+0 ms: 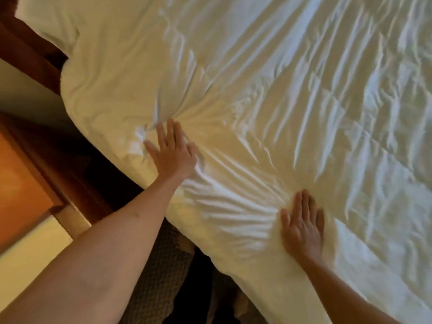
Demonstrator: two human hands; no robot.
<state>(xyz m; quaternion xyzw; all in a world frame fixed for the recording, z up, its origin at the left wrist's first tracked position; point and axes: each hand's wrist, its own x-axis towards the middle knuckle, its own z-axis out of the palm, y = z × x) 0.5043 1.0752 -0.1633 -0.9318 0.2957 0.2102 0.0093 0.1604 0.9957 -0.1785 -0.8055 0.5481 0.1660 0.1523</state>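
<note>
We find a white duvet (280,94) spread over the bed, covering nearly all of it that is in view. Its near edge runs on a diagonal from the upper left to the lower right. Both hands rest on the duvet close to that near edge and are well apart from each other. The left hand (171,153) lies palm down just inside the edge, fingers straight and slightly spread, gripping nothing. It presses on the cloth, and tight creases gather and fan out from its fingertips. The right hand (302,228) lies further along the same edge toward the lower right. It is likewise flat, fingers straight and close together, pressing the cloth and clasping nothing. A band of parallel folds crosses the cloth between the two hands. Across the far side of the bed the duvet is rumpled in long shallow wrinkles. Toward the upper left corner the cloth swells over a rounded bulk, and we cannot tell what lies beneath it. A dark wooden board (25,45) stands against that corner. Off the near edge, an orange-brown wooden cabinet (21,174) stands at the left. Patterned carpet (159,265) shows between the left forearm and the side of the bed. The picture is somewhat blurred, so finer detail of the cloth cannot be reported.
</note>
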